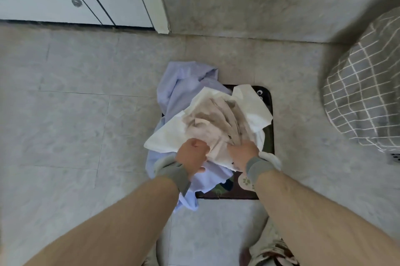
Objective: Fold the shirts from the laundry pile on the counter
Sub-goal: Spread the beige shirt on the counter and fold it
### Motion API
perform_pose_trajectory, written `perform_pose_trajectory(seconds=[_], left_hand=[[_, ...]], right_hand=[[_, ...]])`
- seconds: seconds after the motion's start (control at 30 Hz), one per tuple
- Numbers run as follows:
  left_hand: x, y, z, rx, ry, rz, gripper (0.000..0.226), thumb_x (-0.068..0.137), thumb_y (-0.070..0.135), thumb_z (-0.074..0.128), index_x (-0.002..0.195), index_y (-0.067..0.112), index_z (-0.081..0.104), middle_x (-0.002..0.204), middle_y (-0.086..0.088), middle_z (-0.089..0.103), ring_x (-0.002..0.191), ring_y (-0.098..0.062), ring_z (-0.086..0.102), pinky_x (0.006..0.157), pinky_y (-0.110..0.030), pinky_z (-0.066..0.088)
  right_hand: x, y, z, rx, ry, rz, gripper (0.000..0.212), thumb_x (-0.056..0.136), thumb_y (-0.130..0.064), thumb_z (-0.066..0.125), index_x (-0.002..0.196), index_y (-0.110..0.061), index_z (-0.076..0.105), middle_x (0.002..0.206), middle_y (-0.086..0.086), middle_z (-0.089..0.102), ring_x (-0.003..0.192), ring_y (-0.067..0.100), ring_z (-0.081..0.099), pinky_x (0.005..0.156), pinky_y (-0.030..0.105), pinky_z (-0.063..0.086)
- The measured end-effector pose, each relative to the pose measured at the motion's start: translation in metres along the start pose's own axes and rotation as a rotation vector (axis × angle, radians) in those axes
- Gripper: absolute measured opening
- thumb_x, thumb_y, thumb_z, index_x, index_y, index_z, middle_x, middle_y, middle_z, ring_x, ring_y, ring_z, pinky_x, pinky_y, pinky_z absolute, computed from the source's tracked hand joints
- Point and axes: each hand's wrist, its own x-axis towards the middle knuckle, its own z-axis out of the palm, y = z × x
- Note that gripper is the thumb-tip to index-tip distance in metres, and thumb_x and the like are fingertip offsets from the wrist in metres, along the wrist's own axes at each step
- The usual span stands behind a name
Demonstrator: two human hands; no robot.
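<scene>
Picking a shirt from the pile
Both hands, left hand (191, 153) and right hand (243, 153), clamp the white shirt (171, 133); next, probably lift it clear and spread.

Soft even daylight, blurred, fisheye-warped edges.

A crumpled laundry pile (205, 120) lies heaped together. A white shirt (171, 133) with a beige garment (207, 123) bunched on top sits over a rumpled pale lavender shirt (181, 84) spreading beneath
</scene>
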Motion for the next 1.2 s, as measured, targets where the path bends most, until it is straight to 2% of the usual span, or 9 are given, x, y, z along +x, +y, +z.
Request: perform_pose_trajectory(seconds=[0.17, 0.23, 0.47, 0.57, 0.67, 0.77, 0.97, 1.07, 1.2], left_hand=[[-0.132, 0.059, -0.041, 0.000, -0.049, 0.200, 0.013, 0.084, 0.018, 0.061, 0.095, 0.025, 0.061, 0.100, -0.005, 0.066, 0.087, -0.022, 0.060, 0.067, -0.033, 0.055], [-0.197, 0.089, -0.062, 0.050, -0.071, 0.334, 0.020, 0.082, 0.015, 0.063, 0.100, 0.025, 0.061, 0.100, 0.004, 0.066, 0.087, -0.017, 0.064, 0.070, -0.032, 0.058], [-0.417, 0.169, -0.141, 0.185, 0.047, 0.787, 0.050, 0.078, 0.025, 0.076, 0.121, 0.026, 0.051, 0.107, 0.013, 0.060, 0.096, 0.000, 0.059, 0.080, -0.013, 0.046], [-0.494, 0.189, -0.171, 0.196, 0.168, 0.933, 0.045, 0.078, 0.032, 0.077, 0.114, 0.031, 0.050, 0.098, 0.017, 0.060, 0.088, 0.003, 0.058, 0.071, -0.007, 0.043], [-0.559, 0.198, -0.200, 0.168, 0.276, 1.060, 0.029, 0.085, 0.026, 0.068, 0.107, 0.034, 0.051, 0.090, 0.012, 0.064, 0.082, -0.008, 0.061, 0.069, -0.022, 0.049], [-0.615, 0.202, -0.223, 0.023, 0.325, 1.073, 0.016, 0.084, 0.027, 0.062, 0.099, 0.031, 0.058, 0.086, 0.003, 0.068, 0.081, -0.019, 0.063, 0.071, -0.032, 0.052], [-0.701, 0.180, -0.250, -0.226, 0.371, 0.999, 0.015, 0.074, 0.022, 0.055, 0.075, 0.030, 0.067, 0.074, 0.013, 0.064, 0.074, -0.010, 0.056, 0.066, -0.026, 0.042], [-0.747, 0.147, -0.266, -0.306, 0.410, 0.952, 0.020, 0.062, 0.021, 0.052, 0.070, 0.025, 0.069, 0.075, 0.006, 0.064, 0.076, -0.015, 0.055, 0.066, -0.027, 0.041], [-0.802, 0.097, -0.294, -0.451, 0.406, 0.931, 0.033, 0.057, 0.012, 0.051, 0.084, 0.012, 0.069, 0.090, -0.013, 0.065, 0.088, -0.025, 0.058, 0.082, -0.035, 0.045]], right_hand=[[-0.158, -0.077, -0.055, 0.497, -0.117, -0.077, 0.014, 0.074, -0.029, 0.066, 0.082, -0.017, 0.068, 0.070, 0.006, 0.066, 0.052, 0.019, 0.055, 0.055, 0.033, 0.054], [-0.230, -0.112, -0.081, 0.569, -0.131, -0.133, 0.010, 0.084, -0.025, 0.065, 0.082, -0.015, 0.065, 0.057, 0.003, 0.057, 0.037, 0.013, 0.043, 0.039, 0.022, 0.039], [-0.486, -0.212, -0.169, 0.745, -0.258, -0.277, 0.032, 0.086, -0.024, 0.051, 0.057, -0.011, 0.059, 0.048, 0.013, 0.052, 0.034, 0.018, 0.039, 0.040, 0.021, 0.030], [-0.579, -0.236, -0.193, 0.661, -0.312, -0.411, 0.032, 0.085, -0.024, 0.051, 0.058, -0.010, 0.062, 0.053, 0.014, 0.055, 0.038, 0.018, 0.040, 0.042, 0.023, 0.026], [-0.655, -0.251, -0.211, 0.547, -0.391, -0.577, 0.023, 0.087, -0.023, 0.049, 0.076, -0.008, 0.062, 0.057, 0.010, 0.057, 0.043, 0.018, 0.039, 0.043, 0.024, 0.023], [-0.719, -0.259, -0.221, 0.343, -0.385, -0.770, 0.019, 0.075, -0.020, 0.053, 0.068, -0.013, 0.070, 0.060, 0.005, 0.063, 0.043, 0.016, 0.042, 0.041, 0.023, 0.026], [-0.783, -0.261, -0.213, -0.195, 0.159, -1.270, 0.002, 0.072, -0.023, 0.065, 0.074, -0.024, 0.064, 0.070, -0.012, 0.063, 0.069, 0.011, 0.059, 0.055, 0.019, 0.037], [-0.809, -0.246, -0.191, -0.316, 0.346, -1.566, 0.028, 0.077, -0.034, 0.066, 0.101, -0.032, 0.050, 0.095, -0.013, 0.050, 0.082, 0.006, 0.051, 0.065, 0.022, 0.039], [-0.858, -0.233, -0.156, -0.436, 0.115, -1.877, 0.034, 0.083, -0.029, 0.065, 0.117, -0.026, 0.061, 0.114, -0.003, 0.060, 0.101, 0.016, 0.054, 0.090, 0.031, 0.043]])
